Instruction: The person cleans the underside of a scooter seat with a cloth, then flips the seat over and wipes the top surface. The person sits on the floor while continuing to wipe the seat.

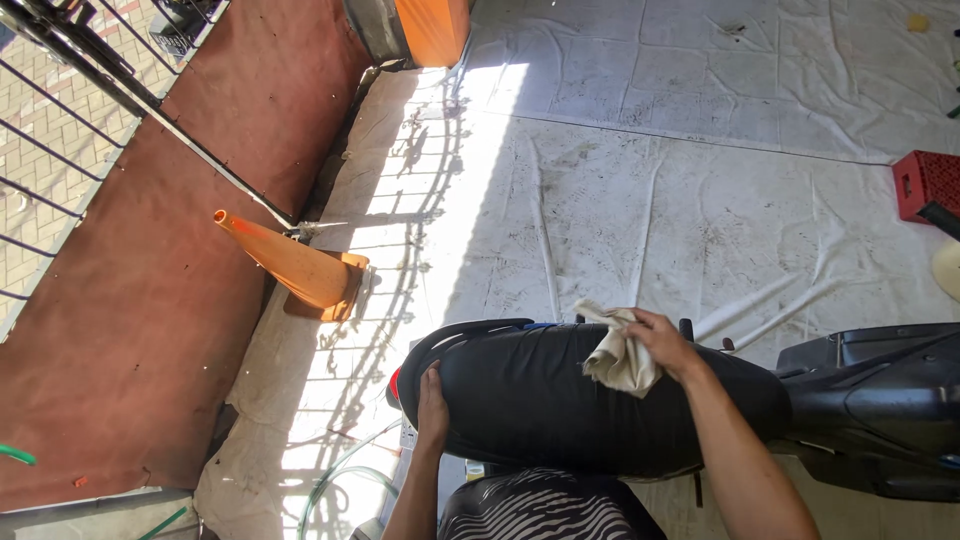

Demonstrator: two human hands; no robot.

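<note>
In the lower middle of the frame, in the single head view, a long black padded scooter seat (560, 400) runs left to right, and both hands rest on it. The right hand (665, 345) sits on the upper edge of the seat, fingers curled and pinching a crumpled beige cloth (618, 352) against the black surface; the cloth is bunched under the palm and hangs a little down the near side, a grip that appears suited to pressing it flat against the cover. The left hand (432, 405) lies at the seat's rounded left end, fingers pressed together and flat on the material, apparently steadying it. It holds nothing.

To the lower right, the dark grey plastic body of the scooter (880, 400) continues from the seat. At the left of centre one orange traffic cone (295, 265) lies tipped on its side, tip towards the upper left, resting where a rust-brown mat (150, 330) meets a dirty white ground sheet (650, 180) that covers most of the floor. One red plastic crate (925, 183) shows at the right edge, cut off. A black metal railing (60, 120) crosses the upper left corner and throws barred shadows over the sheet. A thin pale green hose (330, 490) loops at the bottom, left of the forearm. Count: two hands, one cloth, one cone, one crate.
</note>
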